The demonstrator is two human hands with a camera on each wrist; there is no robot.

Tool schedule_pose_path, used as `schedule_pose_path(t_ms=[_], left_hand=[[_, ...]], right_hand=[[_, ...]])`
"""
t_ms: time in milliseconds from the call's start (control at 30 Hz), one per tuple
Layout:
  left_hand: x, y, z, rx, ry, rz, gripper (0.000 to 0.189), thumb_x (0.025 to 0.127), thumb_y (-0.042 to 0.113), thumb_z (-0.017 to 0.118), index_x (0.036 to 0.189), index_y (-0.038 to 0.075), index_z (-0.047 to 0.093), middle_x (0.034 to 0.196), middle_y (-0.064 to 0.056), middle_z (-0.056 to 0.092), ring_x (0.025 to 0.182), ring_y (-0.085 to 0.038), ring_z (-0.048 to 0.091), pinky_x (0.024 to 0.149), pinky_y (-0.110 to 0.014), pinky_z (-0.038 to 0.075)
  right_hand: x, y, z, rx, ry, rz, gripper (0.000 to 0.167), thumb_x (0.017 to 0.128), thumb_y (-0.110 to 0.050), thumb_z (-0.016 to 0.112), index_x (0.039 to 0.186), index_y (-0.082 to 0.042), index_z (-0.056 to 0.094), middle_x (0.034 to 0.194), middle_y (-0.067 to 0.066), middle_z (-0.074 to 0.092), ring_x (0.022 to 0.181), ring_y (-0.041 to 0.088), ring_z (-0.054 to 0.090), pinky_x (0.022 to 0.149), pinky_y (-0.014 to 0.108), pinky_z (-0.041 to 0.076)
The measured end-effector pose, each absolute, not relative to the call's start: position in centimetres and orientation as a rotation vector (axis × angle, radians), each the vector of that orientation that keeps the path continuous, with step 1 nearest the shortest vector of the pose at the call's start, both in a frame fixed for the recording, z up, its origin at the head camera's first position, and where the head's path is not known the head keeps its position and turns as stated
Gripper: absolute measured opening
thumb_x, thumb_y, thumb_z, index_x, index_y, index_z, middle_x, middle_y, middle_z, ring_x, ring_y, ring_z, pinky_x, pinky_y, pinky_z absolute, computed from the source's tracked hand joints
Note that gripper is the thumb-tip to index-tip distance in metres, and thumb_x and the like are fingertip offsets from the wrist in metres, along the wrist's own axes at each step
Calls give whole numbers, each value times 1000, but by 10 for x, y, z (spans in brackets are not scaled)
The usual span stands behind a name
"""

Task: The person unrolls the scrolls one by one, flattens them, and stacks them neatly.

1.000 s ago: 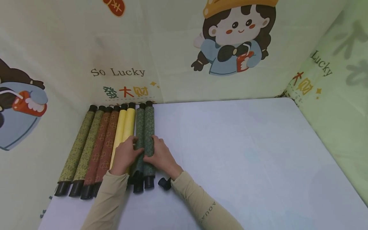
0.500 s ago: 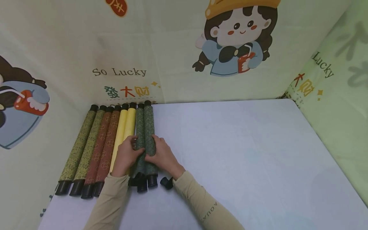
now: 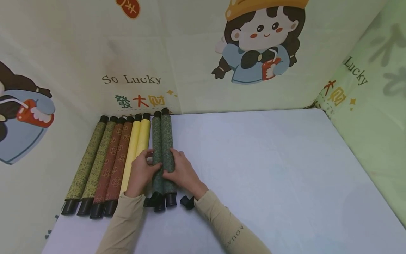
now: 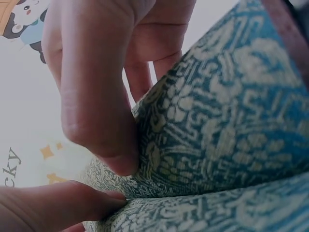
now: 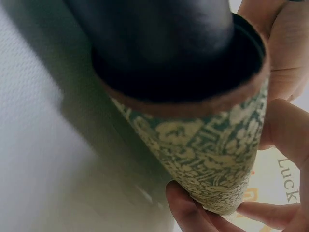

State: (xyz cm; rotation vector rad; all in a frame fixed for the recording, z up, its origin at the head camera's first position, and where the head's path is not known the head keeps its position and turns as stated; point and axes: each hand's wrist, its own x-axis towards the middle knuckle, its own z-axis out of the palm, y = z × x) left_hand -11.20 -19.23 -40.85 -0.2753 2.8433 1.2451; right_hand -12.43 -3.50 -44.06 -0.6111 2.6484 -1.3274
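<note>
Two rolled scrolls in dark green patterned cloth, with black end knobs, lie side by side in the head view. My left hand (image 3: 141, 174) holds the left green scroll (image 3: 157, 135), thumb on its near side and fingers along its left edge. My right hand (image 3: 185, 174) grips the right green scroll (image 3: 166, 135) between thumb and fingers. The left wrist view shows the thumb and a finger against the floral cloth (image 4: 217, 125), with both scrolls close together. In the right wrist view, the scroll's rolled end (image 5: 203, 145) surrounds a black rod (image 5: 159, 34).
Left of the green pair lie two yellow scrolls (image 3: 144, 135), two red-brown scrolls (image 3: 122, 158) and two olive patterned scrolls (image 3: 84, 169). The white table (image 3: 269, 169) extends to the right. A printed cloth wall (image 3: 190, 63) stands behind the scrolls.
Both green scrolls have shifted slightly right, their near ends most, with my hands moving along. A narrow gap now shows beside the yellow scroll. The other scrolls have stayed put.
</note>
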Motion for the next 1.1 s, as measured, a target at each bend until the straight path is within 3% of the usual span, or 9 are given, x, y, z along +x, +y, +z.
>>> schedule_pose_path(t_ms=[567, 700, 933, 1100], left_hand=[[-113, -183, -412, -279, 2767, 1391, 64, 85, 3, 73, 142, -5, 46, 131, -30, 57, 113, -44, 63, 86, -49, 56], [-112, -180, -410, -275, 2738, 1427, 65, 85, 3, 73, 143, -4, 44, 133, -28, 56, 115, -44, 62, 86, -48, 57], [-109, -173, -407, -274, 2691, 1496, 65, 87, 3, 72, 145, -2, 43, 136, -25, 52, 119, -45, 59, 88, -49, 56], [-107, -167, -406, -276, 2641, 1585, 65, 86, 3, 72, 145, 0, 43, 137, -23, 51, 121, -44, 58, 90, -49, 55]], right_hand=[[-118, -14, -437, -590, 2621, -1350, 78, 89, -23, 70, 153, -2, 31, 143, 19, 48, 122, 26, 55, 101, 38, 49], [-116, -8, -434, -590, 2609, -1367, 79, 89, -23, 70, 153, -2, 31, 142, 18, 48, 118, 24, 56, 98, 38, 50], [-114, 2, -430, -593, 2605, -1395, 78, 88, -22, 71, 153, -3, 32, 135, 16, 51, 97, 19, 56, 81, 30, 52], [-113, 10, -429, -600, 2608, -1411, 78, 88, -21, 72, 153, -2, 32, 136, 17, 51, 100, 21, 60, 83, 31, 54]])
